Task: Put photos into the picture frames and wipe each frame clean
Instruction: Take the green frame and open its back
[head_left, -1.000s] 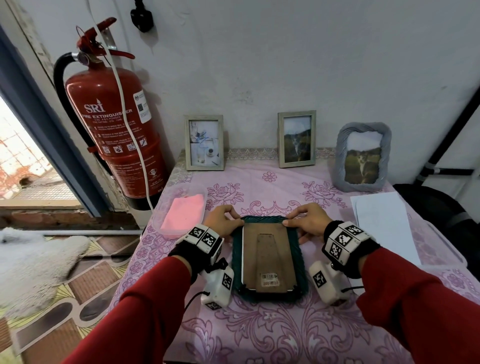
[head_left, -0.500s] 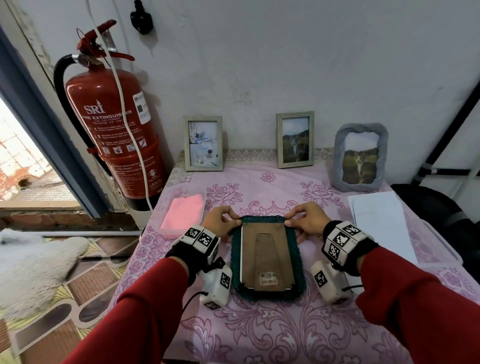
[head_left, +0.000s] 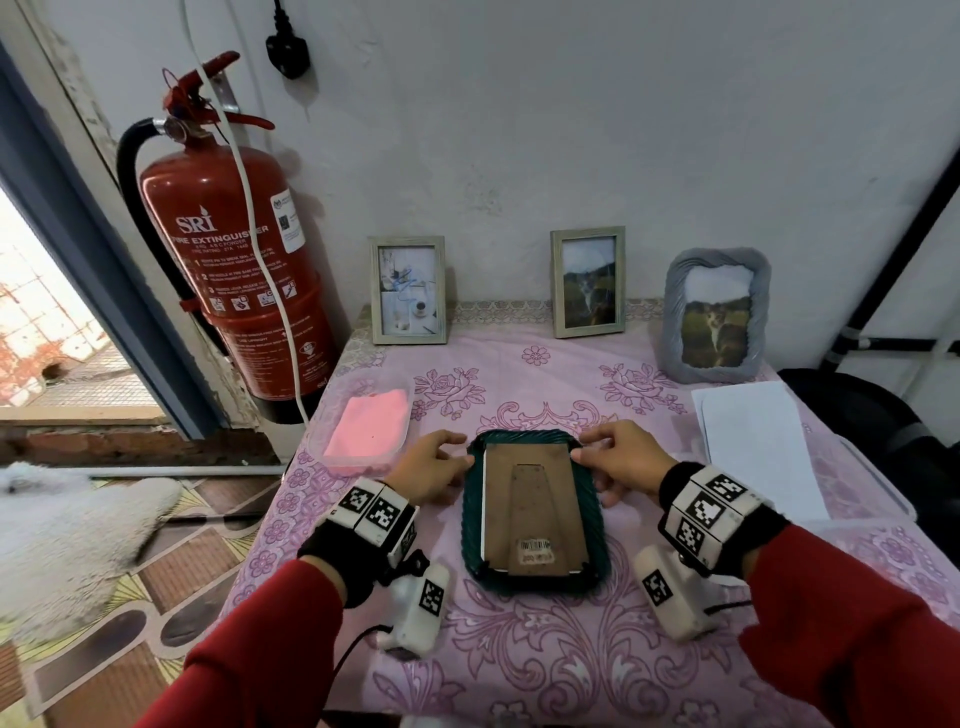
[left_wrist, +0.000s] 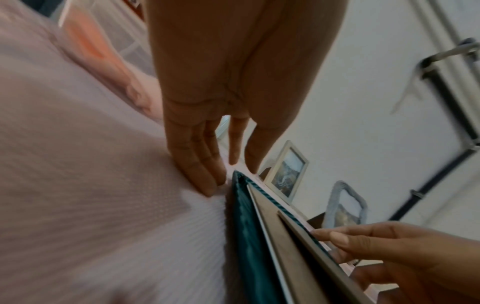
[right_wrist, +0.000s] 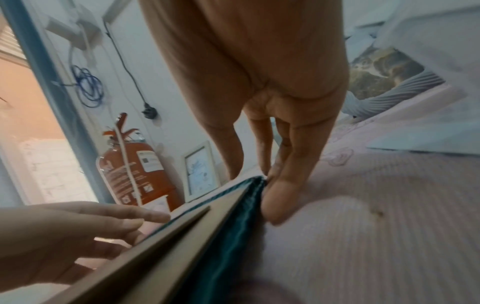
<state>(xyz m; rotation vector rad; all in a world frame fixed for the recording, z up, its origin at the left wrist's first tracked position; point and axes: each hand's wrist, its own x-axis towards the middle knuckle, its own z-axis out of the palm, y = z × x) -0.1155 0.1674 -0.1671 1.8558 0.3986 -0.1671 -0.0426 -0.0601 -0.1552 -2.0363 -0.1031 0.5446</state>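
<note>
The green picture frame (head_left: 535, 499) lies face down on the table (head_left: 519, 649). The left hand (head_left: 431, 470) and right hand (head_left: 623, 462) rest straight, close-set fingers against its far corners.

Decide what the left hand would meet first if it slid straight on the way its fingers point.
Probably the green frame: its far left corner lies just ahead of the left hand; contact is unclear.

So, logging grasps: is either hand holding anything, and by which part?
Nothing is gripped. The green frame lies flat on the table; the left hand and right hand only touch its far corners.
</note>
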